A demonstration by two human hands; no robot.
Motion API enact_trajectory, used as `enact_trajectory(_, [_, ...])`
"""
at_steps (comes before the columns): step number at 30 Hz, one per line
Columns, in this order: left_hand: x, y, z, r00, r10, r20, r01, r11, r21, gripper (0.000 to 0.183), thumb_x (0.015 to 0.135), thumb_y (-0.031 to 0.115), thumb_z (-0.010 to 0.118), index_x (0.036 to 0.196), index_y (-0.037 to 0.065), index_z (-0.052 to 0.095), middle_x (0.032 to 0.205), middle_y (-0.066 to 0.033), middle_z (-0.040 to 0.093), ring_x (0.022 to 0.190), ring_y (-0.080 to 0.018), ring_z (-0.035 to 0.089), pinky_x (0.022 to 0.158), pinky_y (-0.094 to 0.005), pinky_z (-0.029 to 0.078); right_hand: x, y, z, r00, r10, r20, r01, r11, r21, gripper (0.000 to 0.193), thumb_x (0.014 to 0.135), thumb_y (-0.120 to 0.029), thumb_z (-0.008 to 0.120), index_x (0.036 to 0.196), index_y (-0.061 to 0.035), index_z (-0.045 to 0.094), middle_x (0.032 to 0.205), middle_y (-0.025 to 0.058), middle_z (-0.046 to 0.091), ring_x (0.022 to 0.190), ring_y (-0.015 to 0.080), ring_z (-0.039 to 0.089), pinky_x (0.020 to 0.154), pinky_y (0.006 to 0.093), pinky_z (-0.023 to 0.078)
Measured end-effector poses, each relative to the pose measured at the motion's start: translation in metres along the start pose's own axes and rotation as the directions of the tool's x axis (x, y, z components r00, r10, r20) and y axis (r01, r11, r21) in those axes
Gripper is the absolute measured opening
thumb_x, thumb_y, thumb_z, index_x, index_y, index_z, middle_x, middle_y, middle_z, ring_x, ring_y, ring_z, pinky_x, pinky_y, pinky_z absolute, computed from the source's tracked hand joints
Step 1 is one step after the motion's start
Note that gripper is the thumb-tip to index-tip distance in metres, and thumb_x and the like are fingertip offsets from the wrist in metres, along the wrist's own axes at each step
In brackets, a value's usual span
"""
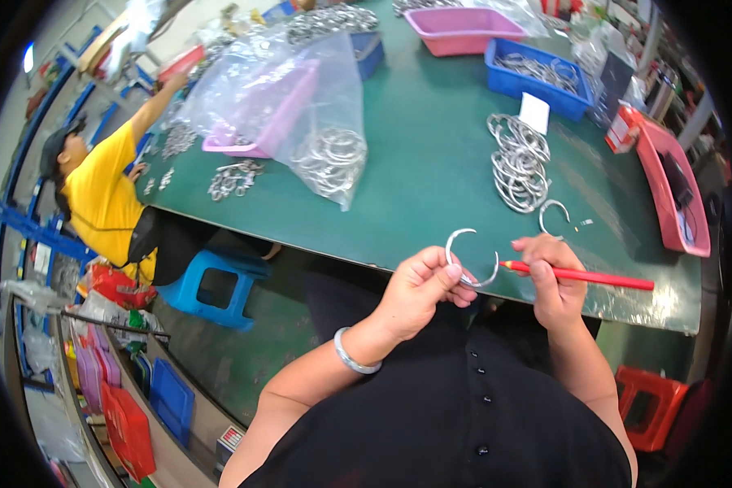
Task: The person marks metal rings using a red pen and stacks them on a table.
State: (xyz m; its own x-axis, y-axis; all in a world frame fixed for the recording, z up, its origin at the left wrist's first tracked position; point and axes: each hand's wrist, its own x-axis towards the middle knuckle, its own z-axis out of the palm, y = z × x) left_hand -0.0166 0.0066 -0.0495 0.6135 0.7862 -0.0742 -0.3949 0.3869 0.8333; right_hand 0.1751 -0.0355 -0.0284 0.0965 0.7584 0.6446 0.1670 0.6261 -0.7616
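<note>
An open metal ring [470, 259] is pinched at its lower edge by the left hand [421, 286] just off the near edge of the green table [431, 171], while the right hand [550, 275] grips a red pencil [581, 276] touching it, a pile of rings [519, 163] lying beyond.

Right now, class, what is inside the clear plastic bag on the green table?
Inside the clear plastic bag lies a pink tray, with a heap of silver metal rings at the bag's lower end. What the tray holds cannot be seen through the crinkled plastic.
</note>
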Motion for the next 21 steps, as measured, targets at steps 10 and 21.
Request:
enact_trajectory(10, [-0.009,0.072,-0.031,0.873,0.479,0.089,-0.379,0.553,0.742,0.007,0.084,0.001,0.052,0.088,0.0,0.058,0.082,-0.0038,0.058,0.073,-0.0091,0.054,0.068,-0.0219,0.045,-0.013,0.006,-0.008,0.999,0.028,-0.02,-0.032,0.98,-0.195,0.019,0.086,-0.016,0.052,0.089,0.0029,0.055,0.078,0.0111,0.055,0.069,0.0176,0.053,0.061,0.0264,0.042])
enact_trajectory(21, [0.045,0.267,-0.064,0.553,0.764,0.333,-0.275,-0.21,0.938,0.012,0.078,0.005,0.058,0.088,-0.001,0.06,0.072,-0.0092,0.061,0.066,-0.0103,0.056,0.062,-0.0223,0.044,-0.047,0.023,-0.035,0.984,0.057,-0.169,-0.136,0.855,-0.5,0.013,0.087,-0.007,0.046,0.091,0.0027,0.053,0.082,0.0088,0.053,0.073,0.0153,0.051,0.067,0.0251,0.041])
